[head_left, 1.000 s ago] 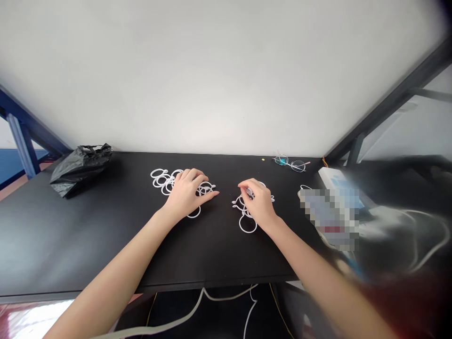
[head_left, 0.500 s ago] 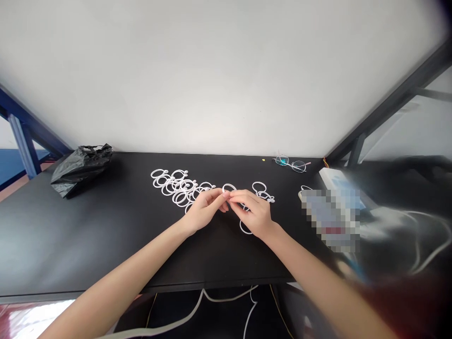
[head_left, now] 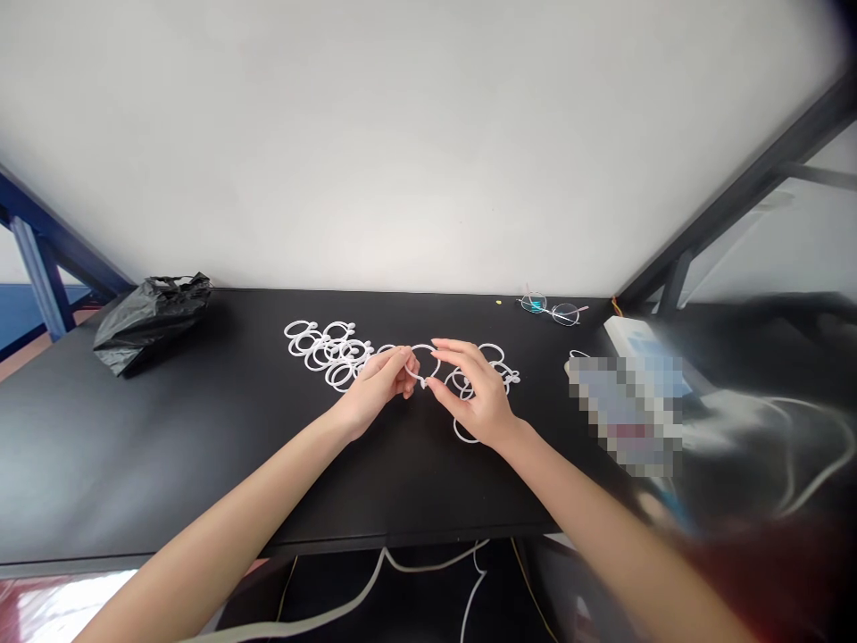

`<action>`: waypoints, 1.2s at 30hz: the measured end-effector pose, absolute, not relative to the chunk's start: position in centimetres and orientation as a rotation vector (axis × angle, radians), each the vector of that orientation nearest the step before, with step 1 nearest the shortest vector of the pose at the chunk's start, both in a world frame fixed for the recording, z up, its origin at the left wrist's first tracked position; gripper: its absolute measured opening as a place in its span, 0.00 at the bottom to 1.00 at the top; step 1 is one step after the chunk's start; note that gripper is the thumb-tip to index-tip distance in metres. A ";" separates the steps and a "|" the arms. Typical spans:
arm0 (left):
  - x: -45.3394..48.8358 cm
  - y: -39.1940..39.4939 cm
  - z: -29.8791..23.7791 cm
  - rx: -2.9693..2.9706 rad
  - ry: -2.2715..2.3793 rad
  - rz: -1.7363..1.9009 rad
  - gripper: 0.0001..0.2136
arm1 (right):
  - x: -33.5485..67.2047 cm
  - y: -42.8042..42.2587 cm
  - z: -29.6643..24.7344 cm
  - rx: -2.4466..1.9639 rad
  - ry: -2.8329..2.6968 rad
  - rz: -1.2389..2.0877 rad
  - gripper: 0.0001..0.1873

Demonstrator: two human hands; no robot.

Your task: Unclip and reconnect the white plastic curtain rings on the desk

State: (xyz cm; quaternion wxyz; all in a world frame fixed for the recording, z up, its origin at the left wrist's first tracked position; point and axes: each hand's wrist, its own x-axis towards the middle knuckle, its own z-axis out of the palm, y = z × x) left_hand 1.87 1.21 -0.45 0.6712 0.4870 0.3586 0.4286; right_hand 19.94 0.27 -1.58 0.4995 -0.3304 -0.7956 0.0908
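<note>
A white plastic curtain ring (head_left: pixel 423 346) with a small knob at its lower edge is pinched at its left side by my left hand (head_left: pixel 380 384). My right hand (head_left: pixel 480 393) is at the ring's right side with thumb and fingers spread apart; the thumb tip lies close to the knob, and whether it touches I cannot tell. Left of my hands lies a pile of similar white rings (head_left: pixel 321 359), partly hidden by my left hand. A smaller group of rings (head_left: pixel 492 346) lies behind and under my right hand.
The black table (head_left: pixel 201 464) meets a white wall at the back. A black plastic bag (head_left: pixel 153 317) sits at the far left. Eyeglasses (head_left: pixel 550 311) lie at the back right, near a white box (head_left: pixel 626 335) and a blurred-out object (head_left: pixel 616 411). Cables hang below the front edge.
My right fingers have parted from their pinch at the ring. The left hand has shifted slightly left with the ring, whose knob now shows at the bottom.
</note>
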 end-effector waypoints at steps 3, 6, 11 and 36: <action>1.8 1.1 -0.2 1.044 0.788 0.973 0.14 | 19.9 0.3 -1.8 -0.836 -1.917 0.295 0.14; 1.7 1.1 -0.1 1.048 0.785 0.984 0.14 | 19.9 0.2 -1.9 -0.856 -1.875 0.312 0.10; 1.6 1.3 -0.3 1.037 0.755 0.984 0.14 | 19.8 0.1 -2.0 -0.807 -1.855 0.270 0.12; 1.8 0.2 -0.5 1.934 1.050 0.943 0.12 | 19.7 -0.1 -2.4 -0.821 -1.754 0.470 0.04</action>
